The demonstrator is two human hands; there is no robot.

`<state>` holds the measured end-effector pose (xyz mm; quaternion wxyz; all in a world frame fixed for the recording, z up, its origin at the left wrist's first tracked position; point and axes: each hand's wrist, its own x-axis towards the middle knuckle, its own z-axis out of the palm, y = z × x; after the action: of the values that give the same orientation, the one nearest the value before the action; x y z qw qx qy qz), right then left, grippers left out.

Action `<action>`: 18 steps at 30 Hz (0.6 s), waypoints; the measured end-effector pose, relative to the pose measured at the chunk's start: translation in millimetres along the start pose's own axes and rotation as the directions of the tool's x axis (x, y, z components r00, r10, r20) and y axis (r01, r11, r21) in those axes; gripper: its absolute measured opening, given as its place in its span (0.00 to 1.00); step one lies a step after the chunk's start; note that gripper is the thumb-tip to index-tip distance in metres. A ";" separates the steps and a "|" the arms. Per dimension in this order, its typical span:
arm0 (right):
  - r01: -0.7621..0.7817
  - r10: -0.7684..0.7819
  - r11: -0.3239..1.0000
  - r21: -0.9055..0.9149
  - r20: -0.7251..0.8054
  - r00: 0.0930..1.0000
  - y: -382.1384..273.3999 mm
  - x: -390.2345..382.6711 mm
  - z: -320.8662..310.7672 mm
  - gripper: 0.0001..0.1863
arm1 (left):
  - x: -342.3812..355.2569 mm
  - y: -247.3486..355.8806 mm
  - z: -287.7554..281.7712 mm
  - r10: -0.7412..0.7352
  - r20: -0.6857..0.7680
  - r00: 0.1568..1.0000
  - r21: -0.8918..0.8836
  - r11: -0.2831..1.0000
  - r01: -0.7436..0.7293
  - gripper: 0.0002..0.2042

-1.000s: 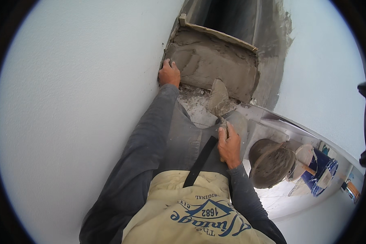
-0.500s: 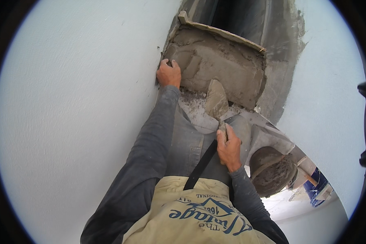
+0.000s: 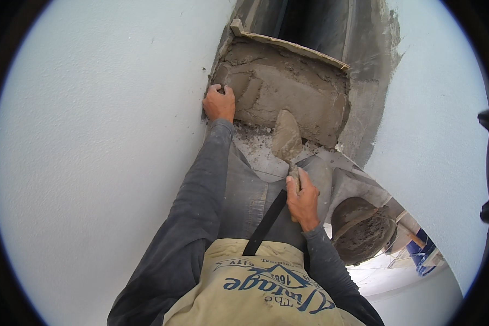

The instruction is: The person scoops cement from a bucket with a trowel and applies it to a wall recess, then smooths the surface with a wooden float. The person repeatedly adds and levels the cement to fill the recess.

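Mortar (image 3: 296,89), one bed before the far board (image 3: 290,46), apparently part-finished: smoothed mid-bed, left rough along the far strip; trowel (image 3: 287,136), one, at the near edge, clasped in the right grip (image 3: 303,202); left grip (image 3: 219,104) curled beside the left wall (image 3: 103,136) (any hold, cannot tell).

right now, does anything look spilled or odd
Yes: grey crumbs lie scattered on the pale surface by the near edge of the mortar bed, left of the trowel. They look spilled, being loose outside the bed.
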<state>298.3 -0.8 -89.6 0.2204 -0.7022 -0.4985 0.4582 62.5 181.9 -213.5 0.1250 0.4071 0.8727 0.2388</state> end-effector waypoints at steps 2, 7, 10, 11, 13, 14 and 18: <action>-0.001 0.000 1.000 0.012 0.008 1.000 0.1 0.0 0.0 0.21 | 0.1 8.7 -4.2 -0.019 0.044 0.999 -0.014 1.000 0.020 0.17; -0.071 0.070 0.997 0.019 0.051 0.996 -0.3 2.0 -0.9 0.22 | 15.5 61.7 -27.1 0.252 0.139 0.958 -0.321 0.926 -0.197 0.16; -0.088 0.084 0.993 0.076 0.050 0.995 -2.7 22.2 7.3 0.22 | 24.6 91.7 -54.5 0.404 0.032 0.914 -0.498 0.799 -0.336 0.14; -0.021 0.018 0.995 0.097 0.023 1.000 -3.6 34.5 12.4 0.22 | 21.9 94.5 -65.8 0.385 0.043 0.922 -0.476 0.819 -0.320 0.14; 0.020 -0.020 0.998 0.056 -0.011 1.000 -7.0 62.6 29.8 0.23 | 0.6 77.8 -97.9 0.434 -0.035 0.900 -0.465 0.790 -0.399 0.13; 0.008 -0.005 0.994 0.110 -0.023 1.000 -8.6 77.9 39.9 0.23 | -15.2 65.3 -111.8 0.396 -0.001 0.918 -0.475 0.808 -0.348 0.12; -0.013 0.022 0.983 0.184 -0.051 0.998 -22.4 120.9 93.8 0.22 | -94.5 -8.6 -165.7 0.272 0.143 0.952 -0.426 0.885 -0.189 0.10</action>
<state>216.2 103.6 -169.0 0.2930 -0.6951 -0.4420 0.4854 48.8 52.2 -74.0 0.2641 0.4950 0.7319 0.3868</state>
